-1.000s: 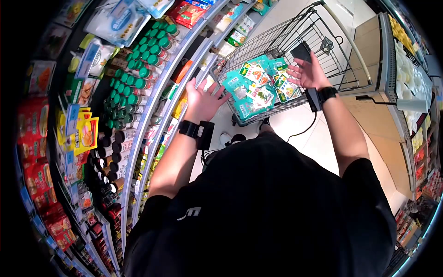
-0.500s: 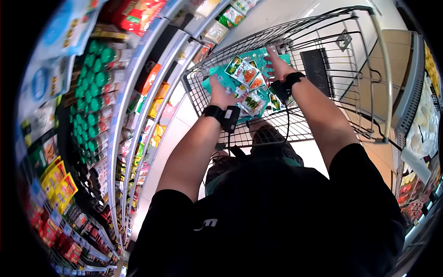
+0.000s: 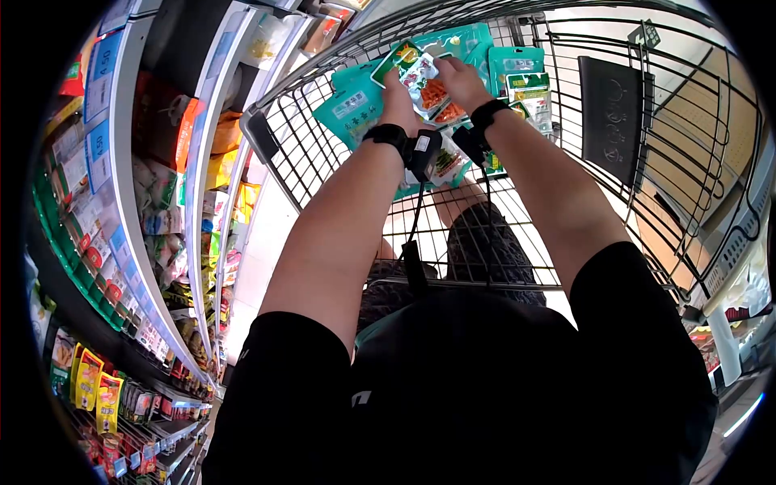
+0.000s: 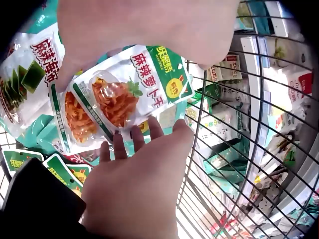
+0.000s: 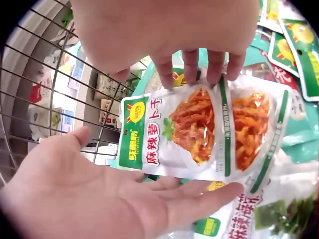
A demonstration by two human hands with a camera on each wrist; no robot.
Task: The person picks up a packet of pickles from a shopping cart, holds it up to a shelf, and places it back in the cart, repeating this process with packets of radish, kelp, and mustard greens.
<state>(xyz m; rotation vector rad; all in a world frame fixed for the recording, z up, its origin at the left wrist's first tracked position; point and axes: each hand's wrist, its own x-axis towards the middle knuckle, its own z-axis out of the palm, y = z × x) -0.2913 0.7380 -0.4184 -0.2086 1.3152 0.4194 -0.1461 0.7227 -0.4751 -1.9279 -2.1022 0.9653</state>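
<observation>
Two overlapping packets with orange shreds lie between the hands, above teal bags in the cart. My left hand is along their near-left side; in the right wrist view my left hand has extended fingers at their lower edge. My right hand is at the opposite side; the left wrist view shows my right hand with spread, nearly straight fingertips touching the packets' edge. Neither hand visibly curls round them. A packet with green pieces lies beside them.
The wire cart surrounds the bags, with a black panel at its right. More green-and-white packets lie right of my hands. Stocked shelves line the left side.
Both hands have moved forward and down from above the near side of the cart to the orange-shred packets, coming closer together. The cart appears nearer and larger, and the shelves have shifted in view.
</observation>
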